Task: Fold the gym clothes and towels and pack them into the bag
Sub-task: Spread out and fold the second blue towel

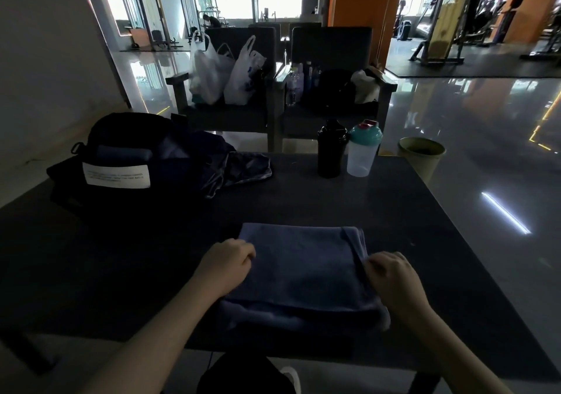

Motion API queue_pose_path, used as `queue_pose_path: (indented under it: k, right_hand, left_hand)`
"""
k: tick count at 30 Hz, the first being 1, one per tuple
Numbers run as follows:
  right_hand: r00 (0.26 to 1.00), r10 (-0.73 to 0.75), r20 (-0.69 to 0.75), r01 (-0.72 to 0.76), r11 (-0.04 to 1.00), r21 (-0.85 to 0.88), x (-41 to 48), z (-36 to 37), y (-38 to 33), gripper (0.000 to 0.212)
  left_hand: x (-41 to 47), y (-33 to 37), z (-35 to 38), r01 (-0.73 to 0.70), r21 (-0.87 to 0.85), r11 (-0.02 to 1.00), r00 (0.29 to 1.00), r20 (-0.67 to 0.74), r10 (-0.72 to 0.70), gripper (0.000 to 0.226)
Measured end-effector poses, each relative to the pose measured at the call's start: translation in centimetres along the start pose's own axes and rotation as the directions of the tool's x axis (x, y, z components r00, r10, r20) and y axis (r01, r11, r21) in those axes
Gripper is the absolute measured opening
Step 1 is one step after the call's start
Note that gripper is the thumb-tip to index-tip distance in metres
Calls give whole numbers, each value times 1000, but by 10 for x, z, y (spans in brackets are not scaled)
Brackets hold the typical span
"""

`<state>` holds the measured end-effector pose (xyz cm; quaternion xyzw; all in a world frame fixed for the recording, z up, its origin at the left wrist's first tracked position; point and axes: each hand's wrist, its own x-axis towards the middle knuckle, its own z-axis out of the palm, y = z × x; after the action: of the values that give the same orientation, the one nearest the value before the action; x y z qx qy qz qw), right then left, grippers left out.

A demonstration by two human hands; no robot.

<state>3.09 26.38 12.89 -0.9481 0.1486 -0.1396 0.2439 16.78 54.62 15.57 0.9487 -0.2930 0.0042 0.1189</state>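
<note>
A folded blue-grey towel (303, 272) lies on the dark table (409, 217) near its front edge. My left hand (224, 264) rests curled on the towel's left edge. My right hand (391, 275) pinches the towel's right edge with closed fingers. At the back left stands a black bag (121, 138) with a white label and a rolled dark towel (124, 153) in its opening. Dark shiny gym clothes (230, 166) lie crumpled just right of the bag.
A black bottle (331, 151) and a clear shaker with a teal lid (362, 151) stand at the table's far edge. Behind are two dark chairs (243, 96) holding white plastic bags (224, 75) and bottles. A green bin (422, 157) sits on the floor at right.
</note>
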Motion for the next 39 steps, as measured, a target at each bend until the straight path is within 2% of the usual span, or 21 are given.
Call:
queue_pose_path:
  k: [2,4,7,9,12,14,20,21,22,24,26,29,31,34,37,39]
  right_hand:
    - [999,29,-21,-28,999,41,27,4,-2,16]
    - [1000,14,20,-15,999,28,56,9,3,32]
    - [960,-72,271,82,996,-26,96,14,10,63]
    - [899,-102,427,134,990,-46,116,14,17,71]
    - [830,-115,547,199,975,-97,134,8,23,56]
    - [815,-116,567,212,971,-108,139,1,25,40]
    - [844,-24,535,130,979,-160,132,-17,34,8]
    - [860,-31,509,116,984,-137,130,-19,34,8]
    - [874,-39,485,92,992,-85,129,-21,34,11]
    - [887,-31,462,-32,991,129,123,-24,33,15]
    - [893,-31,449,-147,923,356,114,-27,27,17]
    - [958,38,283,-185,837,515,104,-18,25,16]
    - [980,109,169,-181,845,503,102,-8,28,17]
    - [983,158,93,-182,873,451,99,-1,31,24]
    - [988,135,73,-152,916,371,99,0,30,22]
    - [989,73,129,-115,925,361,99,0,29,26]
  left_hand:
    - [28,13,12,-35,-74,997,999,-4,34,29]
    - [56,28,25,-84,-113,990,996,14,86,34]
    - [92,47,45,-139,-60,988,980,133,146,50]
    - [110,55,56,-146,-23,989,967,207,148,54]
    - [125,56,60,-145,-30,989,978,148,148,41]
    - [128,53,59,-150,-71,986,976,148,159,25]
    - [121,41,57,-127,-229,965,969,181,171,7]
    - [120,39,56,-102,-270,957,968,193,158,5]
    - [119,38,54,-72,-311,948,969,203,141,8]
    - [119,36,53,-18,-370,929,973,208,101,16]
    - [118,37,51,14,-370,929,973,219,73,19]
    - [115,39,50,27,-346,938,973,222,54,20]
    - [114,39,50,33,-338,940,974,223,46,19]
    - [111,40,48,44,-331,943,974,225,34,14]
    - [110,41,48,53,-326,944,975,222,22,13]
    - [109,41,49,65,-320,945,977,215,5,15]
